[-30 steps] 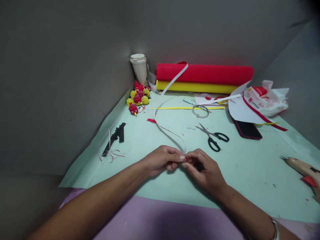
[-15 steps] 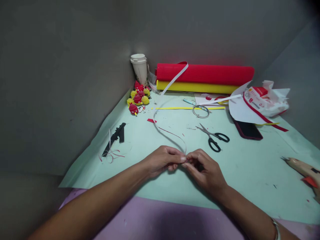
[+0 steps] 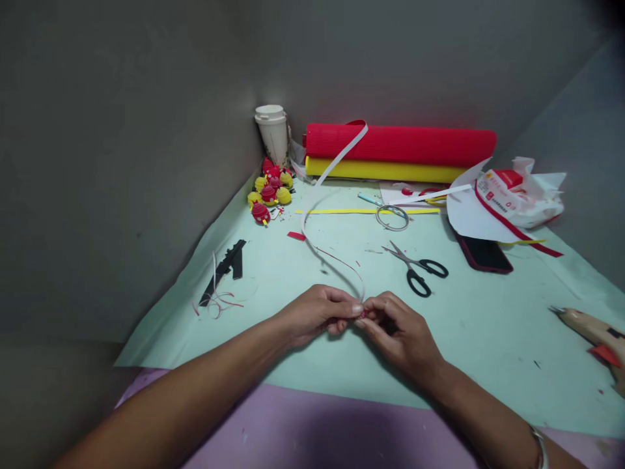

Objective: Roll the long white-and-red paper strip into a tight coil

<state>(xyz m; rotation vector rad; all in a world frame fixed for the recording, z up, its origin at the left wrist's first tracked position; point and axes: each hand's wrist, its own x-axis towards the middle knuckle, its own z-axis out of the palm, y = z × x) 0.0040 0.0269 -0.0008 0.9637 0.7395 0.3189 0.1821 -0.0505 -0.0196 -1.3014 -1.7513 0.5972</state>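
Note:
My left hand (image 3: 323, 314) and my right hand (image 3: 403, 329) meet fingertip to fingertip above the green sheet. Between them they pinch the near end of a long, narrow paper strip (image 3: 334, 164), white on one face and red on the other. A small red bit of it, apparently coiled, shows at the fingertips; the rest is covered by my fingers. From there the strip curves up and away to the red corrugated roll (image 3: 415, 142). Scissors (image 3: 414, 266) with black handles lie just beyond my right hand.
Small red and yellow paper figures (image 3: 269, 193) sit by a white cup (image 3: 273, 133) at back left. Black pieces (image 3: 223, 273) and thin curled scraps lie left. Tape ring (image 3: 392, 218), phone (image 3: 483, 253), tissue pack (image 3: 520, 195) and glue gun (image 3: 588, 329) are rightward.
The middle of the paper strip has swung slightly to the right. Both hands stay in nearly the same place, with only small finger movement.

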